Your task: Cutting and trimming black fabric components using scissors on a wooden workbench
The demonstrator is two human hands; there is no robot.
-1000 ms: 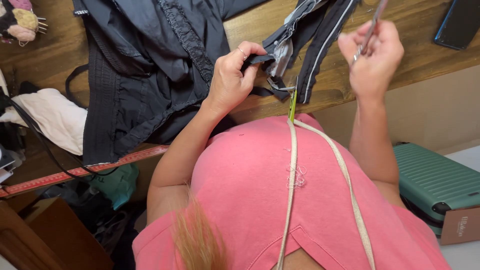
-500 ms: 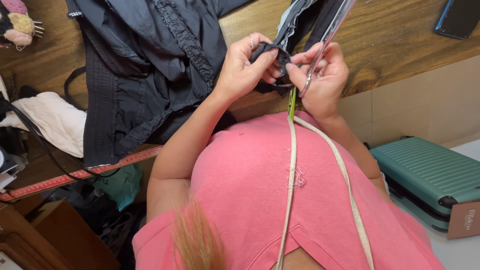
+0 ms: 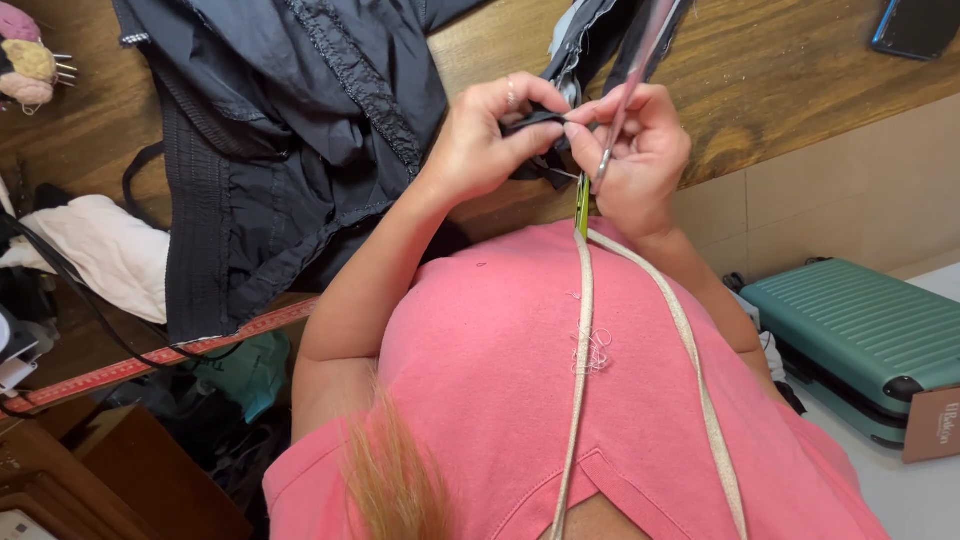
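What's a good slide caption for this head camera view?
Left hand pinches dark fabric while right hand works scissors at it.

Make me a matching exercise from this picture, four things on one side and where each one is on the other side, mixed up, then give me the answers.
Things:
1 black fabric piece
2 measuring tape
3 green suitcase
4 pincushion

Places:
A on the floor, lower right
B pinched in the left hand
C top left corner of the wooden table
D draped over the pink shirt

Pairs: 1-B, 2-D, 3-A, 4-C
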